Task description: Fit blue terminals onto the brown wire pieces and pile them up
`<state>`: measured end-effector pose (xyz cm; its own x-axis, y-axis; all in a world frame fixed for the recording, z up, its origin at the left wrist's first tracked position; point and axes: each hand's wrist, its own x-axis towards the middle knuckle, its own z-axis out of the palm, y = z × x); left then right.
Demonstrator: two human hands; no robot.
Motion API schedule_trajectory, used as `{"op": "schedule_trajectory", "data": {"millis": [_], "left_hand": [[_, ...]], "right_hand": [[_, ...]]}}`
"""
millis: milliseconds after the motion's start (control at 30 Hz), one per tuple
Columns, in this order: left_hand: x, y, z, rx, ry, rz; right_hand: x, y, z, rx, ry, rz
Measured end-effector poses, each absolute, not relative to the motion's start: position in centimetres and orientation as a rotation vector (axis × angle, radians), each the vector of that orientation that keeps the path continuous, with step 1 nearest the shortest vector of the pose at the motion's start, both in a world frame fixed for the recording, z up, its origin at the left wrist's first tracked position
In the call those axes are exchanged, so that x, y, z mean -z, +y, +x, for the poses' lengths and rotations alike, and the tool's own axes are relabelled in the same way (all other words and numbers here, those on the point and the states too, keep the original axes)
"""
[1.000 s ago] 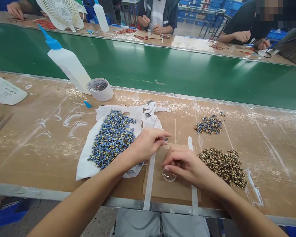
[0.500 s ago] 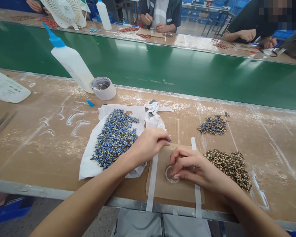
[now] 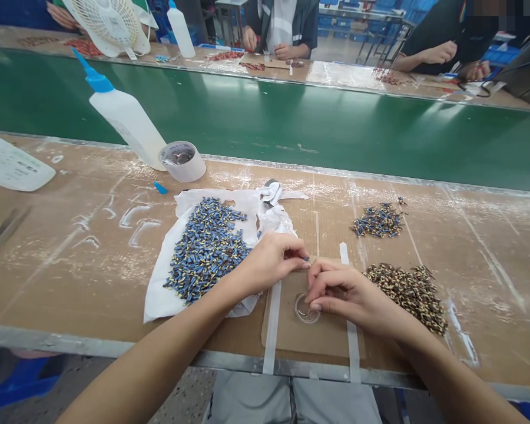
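Between the thumb and forefinger of my left hand [image 3: 274, 259] is a small blue piece [image 3: 306, 259], mostly hidden by the fingertips. My right hand [image 3: 347, 291] is closed in a pinch close beside it, over a small clear round dish [image 3: 308, 320]; what its fingers hold, if anything, is too small to make out. The dish sits on a cardboard sheet [image 3: 291, 341] taped to the bench. Left of it, a heap of small blue-and-yellow parts [image 3: 205, 253] lies on a white cloth [image 3: 159, 300]. To the right lies a heap of brown-and-cream parts [image 3: 408, 297], with a smaller blue-and-dark pile [image 3: 378, 221] behind.
A white squeeze bottle [image 3: 128, 123] with a blue nozzle leans beside a tape roll [image 3: 186, 168]. Another bottle [image 3: 15, 162] lies at far left, near blurred tweezers [image 3: 4, 232]. Beyond runs a green belt [image 3: 265, 123], with several people working across it.
My right hand has risen slightly from the dish, its fingers coming nearer to my left fingertips. My left hand has lowered a little, still pinching the blue piece.
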<state>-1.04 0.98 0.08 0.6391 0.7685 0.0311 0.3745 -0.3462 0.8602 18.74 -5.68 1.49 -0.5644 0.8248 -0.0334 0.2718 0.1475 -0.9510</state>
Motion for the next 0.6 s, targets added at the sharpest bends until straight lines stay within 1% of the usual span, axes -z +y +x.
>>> {"op": "schedule_trajectory", "data": {"millis": [100, 167, 400, 600], "left_hand": [[0.0, 0.8, -0.8, -0.519, 0.881, 1.813], [0.0, 0.6, -0.6, -0.494, 0.858, 1.737], [0.3, 0.2, -0.1, -0.453, 0.813, 1.632], [0.0, 0.2, 0.1, -0.446, 0.779, 1.659]], "right_hand": [[-1.7, -5.6, 19.3, -1.504, -1.731, -1.017], [-1.8, -5.6, 19.7, -1.485, -1.596, -1.015], [-1.3, -5.8, 19.6, -0.968, -1.311, -1.22], [-0.7, -5.9, 18.8, -0.784, -1.336, -1.308]]}}
